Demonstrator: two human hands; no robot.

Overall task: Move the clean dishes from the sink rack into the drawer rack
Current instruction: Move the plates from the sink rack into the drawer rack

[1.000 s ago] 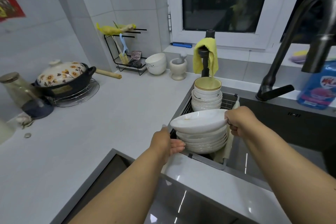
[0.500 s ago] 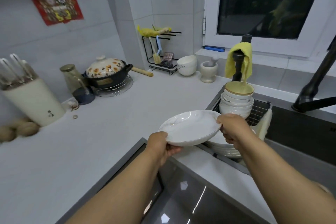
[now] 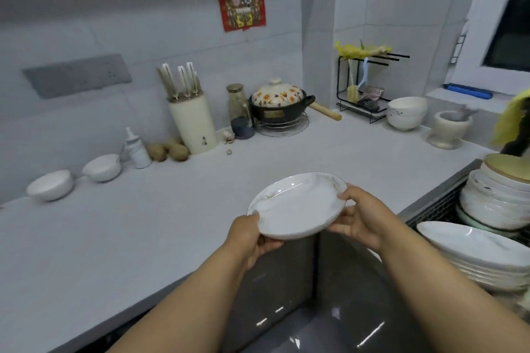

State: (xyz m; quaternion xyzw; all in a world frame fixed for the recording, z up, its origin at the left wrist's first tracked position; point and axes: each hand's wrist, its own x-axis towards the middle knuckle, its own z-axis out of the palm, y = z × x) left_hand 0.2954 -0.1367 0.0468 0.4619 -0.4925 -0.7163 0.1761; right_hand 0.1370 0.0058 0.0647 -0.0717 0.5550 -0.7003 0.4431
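Note:
A shallow white plate (image 3: 296, 205) with a thin gold rim hangs over the counter's inner corner, held level between both hands. My left hand (image 3: 252, 233) grips its near left edge, thumb on the rim. My right hand (image 3: 362, 216) grips the right edge with the thumb on top. At the far right the sink rack (image 3: 433, 209) holds a stack of white plates (image 3: 481, 255) and behind it a stack of white bowls (image 3: 499, 195) topped by a yellowish one. The drawer rack is not in view.
Along the wall stand two small white bowls (image 3: 51, 185), a spray bottle (image 3: 136, 149), potatoes (image 3: 169, 150), a knife block (image 3: 192, 123), a glass jar (image 3: 238, 107), a flowered pot (image 3: 279, 103) on a wire trivet, a black utensil rack (image 3: 361, 89), white bowls (image 3: 405, 113) and a mortar (image 3: 448, 129). Dark glossy cabinet fronts (image 3: 286, 295) lie below my arms.
The plate has left the sink rack stack and travelled left over the counter corner. My left hand has taken hold of its edge. The view has swung left, away from the tap.

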